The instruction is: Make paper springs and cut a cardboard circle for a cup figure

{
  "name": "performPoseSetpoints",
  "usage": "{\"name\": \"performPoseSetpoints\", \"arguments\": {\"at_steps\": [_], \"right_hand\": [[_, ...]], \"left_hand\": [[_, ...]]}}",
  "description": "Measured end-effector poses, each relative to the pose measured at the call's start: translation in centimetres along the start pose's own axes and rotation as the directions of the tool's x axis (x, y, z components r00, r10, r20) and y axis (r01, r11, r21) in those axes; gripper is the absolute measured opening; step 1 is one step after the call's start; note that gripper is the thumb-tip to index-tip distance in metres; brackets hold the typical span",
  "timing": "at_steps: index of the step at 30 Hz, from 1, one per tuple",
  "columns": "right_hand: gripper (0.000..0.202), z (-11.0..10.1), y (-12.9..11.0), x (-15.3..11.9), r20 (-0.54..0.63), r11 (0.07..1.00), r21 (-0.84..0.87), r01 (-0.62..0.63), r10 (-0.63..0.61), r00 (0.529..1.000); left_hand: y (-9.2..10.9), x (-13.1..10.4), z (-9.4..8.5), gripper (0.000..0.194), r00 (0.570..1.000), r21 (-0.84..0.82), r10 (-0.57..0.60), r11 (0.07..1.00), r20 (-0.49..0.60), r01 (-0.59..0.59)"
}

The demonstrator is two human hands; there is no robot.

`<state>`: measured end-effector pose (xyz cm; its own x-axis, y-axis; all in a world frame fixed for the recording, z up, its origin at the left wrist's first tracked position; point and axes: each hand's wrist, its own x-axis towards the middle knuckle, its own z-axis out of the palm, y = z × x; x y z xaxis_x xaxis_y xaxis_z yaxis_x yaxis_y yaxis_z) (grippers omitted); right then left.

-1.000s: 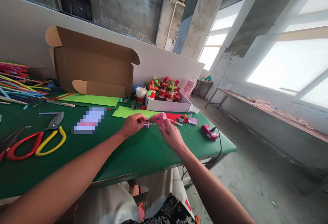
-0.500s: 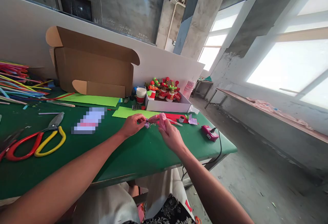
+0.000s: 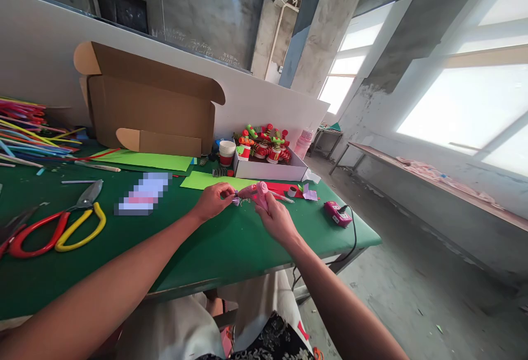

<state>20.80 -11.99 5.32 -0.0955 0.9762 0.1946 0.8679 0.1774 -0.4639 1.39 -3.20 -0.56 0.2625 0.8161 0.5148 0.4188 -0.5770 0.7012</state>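
My right hand point(image 3: 279, 220) is wrapped round the handle of a pink glue gun point(image 3: 260, 194), whose nozzle points left. At that nozzle, my left hand point(image 3: 215, 200) pinches a small dark piece between thumb and fingertips; the fingers hide most of it. Just under the left fingertips is a small purple-and-white striped piece point(image 3: 236, 201). Light green paper point(image 3: 198, 181) lies behind the left hand. Behind the glue gun are red paper point(image 3: 276, 187) and a small roll point(image 3: 292, 190), with a folded lilac paper point(image 3: 310, 193) to their right.
On the green table point(image 3: 198, 255) are red-and-yellow-handled pliers point(image 3: 87, 199), pipe cleaners point(image 3: 28, 134), a cardboard box point(image 3: 152, 101), paper cups point(image 3: 226, 153), a white box point(image 3: 268, 171) of red-green figures, and a magenta power box point(image 3: 337, 214) with a cord over the right edge.
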Motion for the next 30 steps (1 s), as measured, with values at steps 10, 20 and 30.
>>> {"name": "performPoseSetpoints", "arguments": {"at_steps": [10,20,30], "right_hand": [[0.011,0.5,0.1,0.3,-0.034,1.0,-0.024,0.013,-0.014,0.999],[0.009,1.0,1.4,0.6,-0.064,0.965,0.263,0.004,0.013,0.998],[0.032,-0.3,2.6,-0.3,0.235,0.427,0.85,-0.308,0.216,0.948]], "left_hand": [[0.1,0.0,0.1,0.017,1.0,-0.014,-0.012,1.0,-0.013,0.012],[-0.2,0.1,0.0,0.018,0.999,-0.052,-0.031,0.998,-0.032,0.029],[-1.4,0.5,0.5,0.021,0.994,-0.18,-0.102,0.979,-0.046,0.093]]}}
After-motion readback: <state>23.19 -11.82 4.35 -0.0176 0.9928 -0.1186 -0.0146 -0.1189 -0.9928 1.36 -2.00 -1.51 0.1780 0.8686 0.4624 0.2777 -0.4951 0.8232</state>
